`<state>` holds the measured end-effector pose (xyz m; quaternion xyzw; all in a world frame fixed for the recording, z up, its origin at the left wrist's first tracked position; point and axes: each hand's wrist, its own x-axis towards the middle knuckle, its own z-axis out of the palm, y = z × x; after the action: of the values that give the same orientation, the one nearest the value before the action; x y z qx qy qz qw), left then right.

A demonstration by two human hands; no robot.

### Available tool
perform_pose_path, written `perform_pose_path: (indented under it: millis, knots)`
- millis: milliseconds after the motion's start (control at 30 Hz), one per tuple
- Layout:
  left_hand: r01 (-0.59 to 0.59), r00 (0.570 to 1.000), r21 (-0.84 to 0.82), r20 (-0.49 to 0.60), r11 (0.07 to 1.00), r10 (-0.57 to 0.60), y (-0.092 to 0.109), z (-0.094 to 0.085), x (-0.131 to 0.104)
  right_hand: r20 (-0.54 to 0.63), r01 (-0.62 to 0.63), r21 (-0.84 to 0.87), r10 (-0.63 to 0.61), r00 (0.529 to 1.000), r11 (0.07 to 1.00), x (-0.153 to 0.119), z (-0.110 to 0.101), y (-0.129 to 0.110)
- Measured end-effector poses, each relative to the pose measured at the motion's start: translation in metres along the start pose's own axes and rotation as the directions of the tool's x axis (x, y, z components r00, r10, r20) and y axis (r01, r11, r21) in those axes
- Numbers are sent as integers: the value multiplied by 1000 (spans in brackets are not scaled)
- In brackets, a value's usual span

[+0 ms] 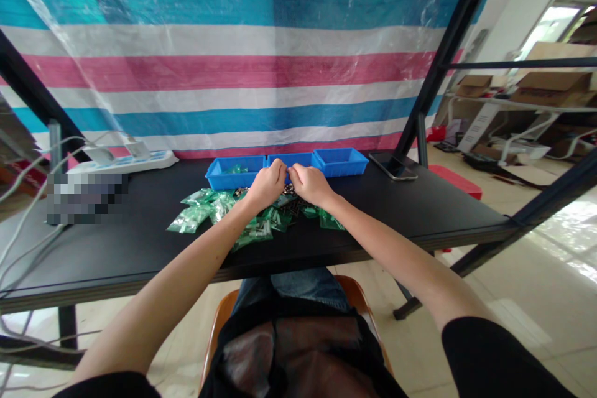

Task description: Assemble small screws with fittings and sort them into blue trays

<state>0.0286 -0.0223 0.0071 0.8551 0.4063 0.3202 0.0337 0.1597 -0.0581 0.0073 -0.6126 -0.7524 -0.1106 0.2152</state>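
Your work sits just in front of the middle blue bin (301, 158): a loose heap of small metal pieces (290, 189), some bright and shiny, some dark, too many and too tiny to count. Over it your two hands meet, fingers curled in and closed, thumbs and fingertips drawn together; whatever your left hand (269, 186) and right hand (310, 185) may be pinching is hidden or too small to tell.

Around the heap, in front of the middle bin and to both sides of it, you have thin, crinkly green plastic bags (190, 219), glossy and see-through, with slim pale pieces showing inside several. They overlap, so you can't get a sure count; more lie left of that bin than right.

You have three bins in a row, all smooth, rectangular, open-topped plastic. The left bin (227, 181), beside the middle one, has some green bagging in it; the right bin (342, 168) adjoins its other side.

Farther right of the middle bin, one flat, glossy black phone (393, 166) lies on the smooth black worktop (140, 236). Well left of it is one long white power strip (163, 160), with two chunky white plugs (137, 148) in it. Behind it hangs one creased plastic sheet (242, 71), striped blue, pink and white.
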Motion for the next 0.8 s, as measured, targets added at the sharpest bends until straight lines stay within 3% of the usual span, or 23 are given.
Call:
perform_pose_path:
  millis: [600, 800]
  knots:
    - [-34, 998, -171, -61, 985, 24, -5, -2, 0, -18, -33, 40, 34, 999, 999, -1, -2, 0]
    - [-47, 998, -125, -44, 991, 42, -6, -2, 1, -38, -14, 63, 17, 999, 998, 0, 0, 2]
